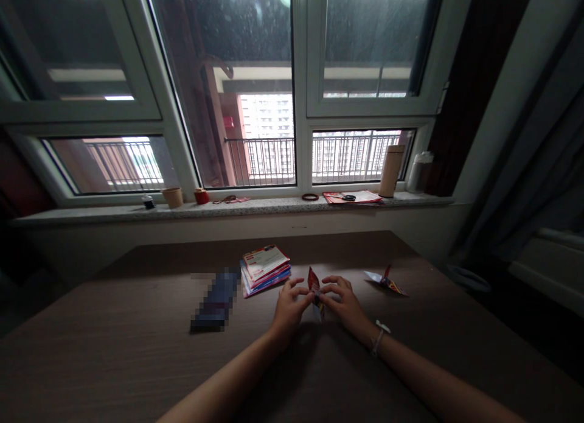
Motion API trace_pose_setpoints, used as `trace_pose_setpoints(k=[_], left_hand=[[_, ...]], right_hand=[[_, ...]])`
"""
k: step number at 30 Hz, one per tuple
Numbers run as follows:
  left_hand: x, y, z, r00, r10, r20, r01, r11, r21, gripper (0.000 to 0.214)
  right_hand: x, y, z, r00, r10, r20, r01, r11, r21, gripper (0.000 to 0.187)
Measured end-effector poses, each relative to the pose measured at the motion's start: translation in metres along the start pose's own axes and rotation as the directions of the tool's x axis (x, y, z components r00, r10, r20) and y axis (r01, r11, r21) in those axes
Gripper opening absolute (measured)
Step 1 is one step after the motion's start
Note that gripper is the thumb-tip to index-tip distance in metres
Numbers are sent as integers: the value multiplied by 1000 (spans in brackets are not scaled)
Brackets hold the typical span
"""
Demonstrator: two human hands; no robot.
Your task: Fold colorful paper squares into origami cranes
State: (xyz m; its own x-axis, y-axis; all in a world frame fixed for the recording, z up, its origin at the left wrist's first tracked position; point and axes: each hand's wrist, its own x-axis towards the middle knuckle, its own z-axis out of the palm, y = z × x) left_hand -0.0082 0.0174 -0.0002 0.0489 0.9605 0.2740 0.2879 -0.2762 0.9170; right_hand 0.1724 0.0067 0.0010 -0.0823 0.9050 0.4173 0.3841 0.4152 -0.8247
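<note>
A small folded-paper piece (313, 279), red with some yellow and white, is pinched between my two hands over the table. My left hand (291, 306) grips it from the left with thumb and finger. From the right, my right hand (341, 300) holds it the same way, with a bracelet around that wrist. The fingers cover the middle of the paper. To the right lies an origami crane (385, 280) in white, red and yellow, apart from my hands. A stack of printed paper sheets (266, 269) sits just beyond my left hand.
A blurred dark flat object (216, 302) lies left on the brown table (114, 350). Along the windowsill (274, 207) stand a paper cup (172, 197), a red spool-like item (201, 196), papers with scissors (349, 198), a tan bottle (391, 171) and a clear jar (418, 173).
</note>
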Motion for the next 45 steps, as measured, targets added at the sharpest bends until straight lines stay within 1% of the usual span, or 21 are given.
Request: trace_pose_setpoints(k=[3,5,13,15,19,23,29,34,39,45], left_hand=[[0,-1,0,1000,0,13,0,1000,0,21],[0,-1,0,1000,0,25,0,1000,2,19],[3,-6,-1,998,-5,57,3,999,35,9],[2,-6,0,999,3,53,-4,999,34,8],[1,-5,1,1000,13,14,-13,1000,4,12],[0,-1,0,1000,14,5,-14,1000,-19,17],[0,0,-1,1000,7,-17,-8,999,-35,20],[0,-1,1,999,-11,-31,8,997,-74,25],[0,-1,0,999,-30,-27,27,995,-92,28],[0,2,-1,1000,-24,-6,24,996,-87,30]], right_hand=[[1,2,0,999,9,-35,-9,1000,-10,26],[1,3,0,999,4,-36,-4,1000,-10,26],[1,4,-1,999,-4,44,4,1000,-10,16],[1,4,-1,999,-2,45,2,1000,-8,16],[2,7,1,1000,12,-6,-12,1000,14,20],[2,8,1,999,25,-48,-24,999,37,25],[3,8,0,997,31,-65,-27,998,61,25],[4,10,-2,990,62,-125,-49,994,101,26],[4,15,0,998,33,-52,-30,998,59,25],[5,16,-1,1000,26,0,-26,998,62,28]])
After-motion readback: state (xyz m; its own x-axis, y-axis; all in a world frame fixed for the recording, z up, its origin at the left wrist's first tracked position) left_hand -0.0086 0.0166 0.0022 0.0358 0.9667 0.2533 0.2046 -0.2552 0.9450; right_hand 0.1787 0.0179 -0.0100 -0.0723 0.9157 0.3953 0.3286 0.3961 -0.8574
